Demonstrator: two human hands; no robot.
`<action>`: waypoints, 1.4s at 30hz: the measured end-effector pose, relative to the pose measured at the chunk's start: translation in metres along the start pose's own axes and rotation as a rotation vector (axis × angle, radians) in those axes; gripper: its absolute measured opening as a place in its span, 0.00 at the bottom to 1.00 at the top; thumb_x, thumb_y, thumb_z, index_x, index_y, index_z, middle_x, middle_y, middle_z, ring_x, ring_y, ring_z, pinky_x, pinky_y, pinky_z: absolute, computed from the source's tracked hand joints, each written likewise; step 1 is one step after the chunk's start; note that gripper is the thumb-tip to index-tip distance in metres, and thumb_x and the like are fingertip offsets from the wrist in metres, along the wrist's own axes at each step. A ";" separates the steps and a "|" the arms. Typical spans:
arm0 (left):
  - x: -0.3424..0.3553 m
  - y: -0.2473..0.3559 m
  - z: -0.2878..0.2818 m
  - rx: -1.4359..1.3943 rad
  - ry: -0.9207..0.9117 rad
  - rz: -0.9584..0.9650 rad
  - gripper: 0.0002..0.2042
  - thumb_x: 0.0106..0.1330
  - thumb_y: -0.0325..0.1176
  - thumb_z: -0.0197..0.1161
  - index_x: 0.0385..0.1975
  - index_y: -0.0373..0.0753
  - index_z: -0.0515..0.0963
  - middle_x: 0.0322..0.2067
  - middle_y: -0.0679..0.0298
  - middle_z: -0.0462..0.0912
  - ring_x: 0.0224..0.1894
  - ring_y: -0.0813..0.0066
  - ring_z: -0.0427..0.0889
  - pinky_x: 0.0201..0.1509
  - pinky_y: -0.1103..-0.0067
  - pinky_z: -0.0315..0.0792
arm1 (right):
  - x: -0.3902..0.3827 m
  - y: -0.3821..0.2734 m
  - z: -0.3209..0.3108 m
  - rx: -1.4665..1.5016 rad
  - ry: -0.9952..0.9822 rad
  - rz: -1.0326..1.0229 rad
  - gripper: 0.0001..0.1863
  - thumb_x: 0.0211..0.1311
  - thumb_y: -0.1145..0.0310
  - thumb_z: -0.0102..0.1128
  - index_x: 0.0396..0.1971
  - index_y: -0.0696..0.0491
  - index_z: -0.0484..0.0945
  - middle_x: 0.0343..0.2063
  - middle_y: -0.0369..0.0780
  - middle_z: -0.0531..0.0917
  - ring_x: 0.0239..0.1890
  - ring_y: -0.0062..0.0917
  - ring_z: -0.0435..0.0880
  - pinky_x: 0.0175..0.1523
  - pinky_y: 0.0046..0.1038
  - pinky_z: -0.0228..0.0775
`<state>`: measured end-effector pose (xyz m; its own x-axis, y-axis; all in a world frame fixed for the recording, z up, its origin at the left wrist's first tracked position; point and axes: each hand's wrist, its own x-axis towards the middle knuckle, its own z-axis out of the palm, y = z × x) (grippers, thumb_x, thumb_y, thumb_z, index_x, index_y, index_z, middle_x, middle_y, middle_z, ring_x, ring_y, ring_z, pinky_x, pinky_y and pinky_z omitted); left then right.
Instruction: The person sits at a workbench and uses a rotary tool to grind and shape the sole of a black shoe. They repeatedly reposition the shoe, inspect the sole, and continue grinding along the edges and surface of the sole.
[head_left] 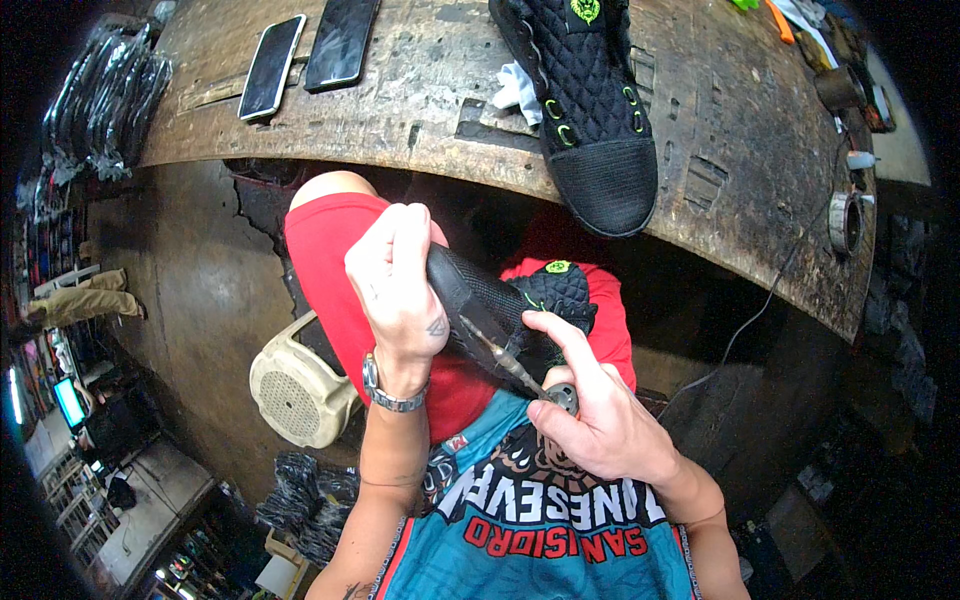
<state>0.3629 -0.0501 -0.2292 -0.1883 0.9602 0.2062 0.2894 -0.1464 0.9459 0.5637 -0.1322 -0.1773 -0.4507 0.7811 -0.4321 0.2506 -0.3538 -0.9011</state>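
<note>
My left hand is closed round the toe end of a black shoe with a quilted upper and green eyelets, held over my red-clad lap. My right hand is closed on a metal tool with a slender shaft and a round perforated grey part; its tip lies against the shoe's dark side, near my left hand. My right index finger reaches onto the shoe. Part of the tool is hidden in my palm. A matching shoe lies on the worn wooden table above my hands.
Two phones, white cloth, wrapped bundles and a tape roll are on the table. A cable hangs at right. A plastic stool stands left of me. A person's khaki trouser legs show at the far left.
</note>
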 end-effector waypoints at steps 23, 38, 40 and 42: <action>0.000 0.000 -0.004 0.012 -0.043 -0.069 0.16 0.74 0.31 0.53 0.22 0.31 0.74 0.19 0.63 0.70 0.21 0.78 0.66 0.26 0.77 0.58 | -0.003 0.001 -0.001 -0.080 0.010 -0.016 0.42 0.58 0.78 0.59 0.74 0.59 0.55 0.22 0.44 0.81 0.23 0.33 0.81 0.33 0.32 0.72; -0.001 -0.008 0.005 0.232 0.052 0.182 0.14 0.73 0.32 0.54 0.24 0.33 0.72 0.20 0.54 0.68 0.23 0.54 0.73 0.27 0.63 0.64 | 0.000 0.001 0.020 0.163 0.153 0.137 0.33 0.60 0.77 0.53 0.67 0.53 0.60 0.19 0.37 0.76 0.16 0.22 0.76 0.22 0.24 0.71; -0.003 -0.011 0.006 0.190 0.040 0.067 0.15 0.73 0.34 0.54 0.23 0.33 0.73 0.22 0.48 0.75 0.29 0.44 0.78 0.31 0.58 0.68 | 0.000 -0.002 0.016 0.072 0.113 0.159 0.31 0.63 0.79 0.56 0.68 0.50 0.65 0.28 0.41 0.83 0.21 0.25 0.80 0.27 0.26 0.75; -0.003 -0.015 0.009 0.297 0.083 0.267 0.14 0.73 0.33 0.55 0.25 0.33 0.74 0.23 0.48 0.75 0.30 0.44 0.79 0.32 0.58 0.69 | 0.000 -0.002 0.014 0.047 0.073 0.125 0.36 0.67 0.79 0.49 0.74 0.48 0.52 0.24 0.38 0.77 0.16 0.19 0.72 0.20 0.21 0.66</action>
<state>0.3679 -0.0489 -0.2469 -0.1411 0.8736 0.4658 0.5946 -0.3014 0.7454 0.5510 -0.1387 -0.1756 -0.3544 0.7644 -0.5386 0.2597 -0.4728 -0.8420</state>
